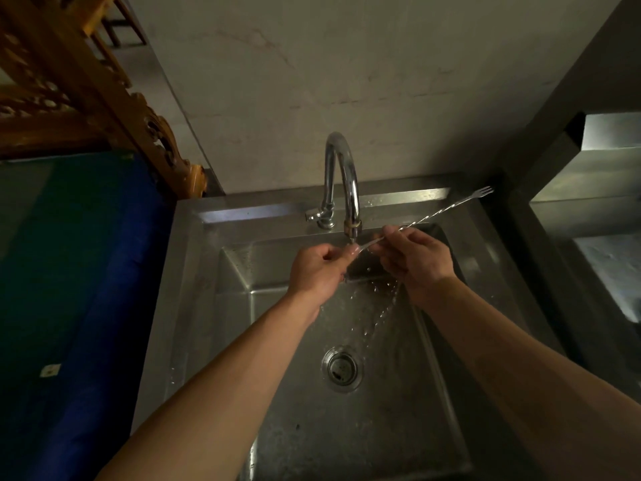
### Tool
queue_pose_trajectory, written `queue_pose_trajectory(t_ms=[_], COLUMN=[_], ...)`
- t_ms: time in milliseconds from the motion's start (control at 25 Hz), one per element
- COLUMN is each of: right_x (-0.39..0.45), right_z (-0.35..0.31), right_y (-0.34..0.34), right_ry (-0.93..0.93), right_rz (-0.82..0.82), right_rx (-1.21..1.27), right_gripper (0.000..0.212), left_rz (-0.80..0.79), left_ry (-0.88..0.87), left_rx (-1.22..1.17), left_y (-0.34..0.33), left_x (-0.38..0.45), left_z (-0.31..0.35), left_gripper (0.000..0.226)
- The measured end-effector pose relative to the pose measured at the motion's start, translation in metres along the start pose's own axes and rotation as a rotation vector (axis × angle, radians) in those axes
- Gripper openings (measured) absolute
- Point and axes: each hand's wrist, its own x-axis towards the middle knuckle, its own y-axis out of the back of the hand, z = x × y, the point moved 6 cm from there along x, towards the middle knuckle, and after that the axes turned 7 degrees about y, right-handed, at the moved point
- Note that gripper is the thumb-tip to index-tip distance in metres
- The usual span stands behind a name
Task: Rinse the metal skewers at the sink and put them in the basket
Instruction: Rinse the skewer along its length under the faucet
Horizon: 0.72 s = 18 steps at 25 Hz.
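Note:
A long twisted metal skewer [447,209] with a small fork tip slants up to the right over the steel sink [194,272]. My right hand [414,260] pinches its shaft near the middle. My left hand [321,270] pinches its lower end just under the spout of the chrome faucet [341,182]. Water runs from the spout, over the skewer and my fingers, and splashes down into the basin toward the drain [342,368]. No basket is in view.
A blue and green surface [79,272] lies left of the sink, with a carved wooden frame [104,88] above it. Steel shelves or counters [596,189] stand to the right. A plain wall rises behind the faucet.

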Motion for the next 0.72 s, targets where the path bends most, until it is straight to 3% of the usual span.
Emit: queue_pose_trajectory(t_ms=[160, 280, 480, 720], right_x=[-0.004, -0.008, -0.003, -0.009], right_z=[0.005, 0.011, 0.013, 0.035], right_y=[-0.009, -0.016, -0.014, -0.035], right_ry=[-0.012, -0.051, -0.081, -0.124], right_rz=[-0.039, -0.066, 0.036, 0.031], right_rx=[0.024, 0.010, 0.052, 0.062], right_gripper=[0.008, 0.007, 0.011, 0.009], left_rz=[-0.013, -0.023, 0.064, 0.082], left_ry=[-0.032, -0.055, 0.000, 0.043], left_rx=[-0.033, 0.140, 0.222, 0.268], left_y=[0.003, 0.013, 0.094, 0.155], left_x=[0.000, -0.003, -0.019, -0.041], left_z=[0.006, 0.003, -0.027, -0.052], left_gripper=[0.013, 0.021, 0.030, 0.027])
